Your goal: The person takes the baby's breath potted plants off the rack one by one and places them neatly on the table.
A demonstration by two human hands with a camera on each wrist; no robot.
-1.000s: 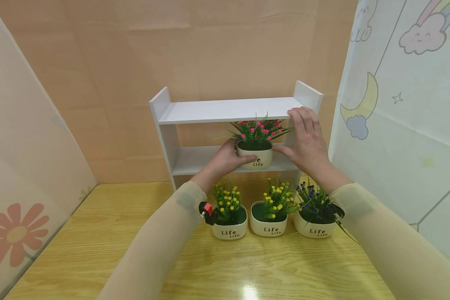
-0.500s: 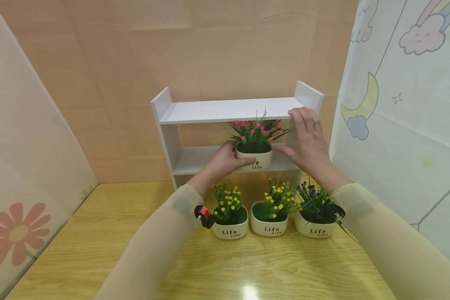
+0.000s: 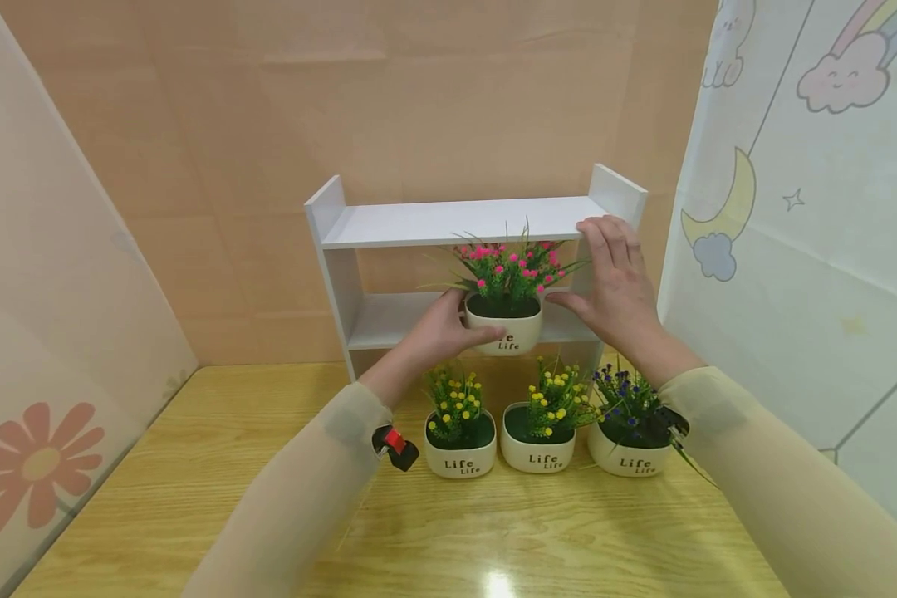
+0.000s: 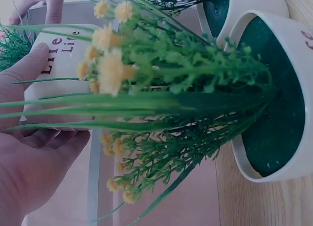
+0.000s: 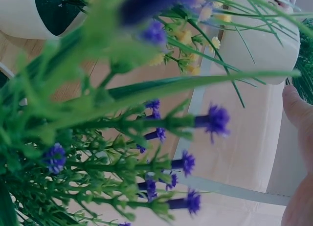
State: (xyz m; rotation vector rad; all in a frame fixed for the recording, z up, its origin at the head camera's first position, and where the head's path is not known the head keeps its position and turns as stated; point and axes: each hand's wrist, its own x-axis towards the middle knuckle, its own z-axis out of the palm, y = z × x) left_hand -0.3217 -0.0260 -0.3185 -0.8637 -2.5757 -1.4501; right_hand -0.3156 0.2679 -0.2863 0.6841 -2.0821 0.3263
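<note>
A white oval flowerpot (image 3: 525, 332) marked "Life", with pink flowers, is held up in front of the middle board of a white shelf rack (image 3: 463, 220). My left hand (image 3: 444, 328) grips its left side, thumb across the front; the left wrist view shows the fingers under the pot (image 4: 66, 101). My right hand (image 3: 619, 286) has its fingers on the front edge of the top board at the right. Its thumb points at the pot's right side; in the right wrist view the thumb tip (image 5: 293, 96) is close to the pot (image 5: 264, 52), contact unclear.
On the wooden table (image 3: 448, 540) before the rack stand two pots with yellow flowers, the left yellow-flower pot (image 3: 459, 461) and the middle yellow-flower pot (image 3: 538, 455), plus a purple-flower pot (image 3: 628, 458) partly behind the right wrist. Printed cloth walls surround the table.
The left hand has drawn the pink-flower pot toward me, slightly down and left, out from the middle level of the rack. The right hand has stayed at the top board's edge.
</note>
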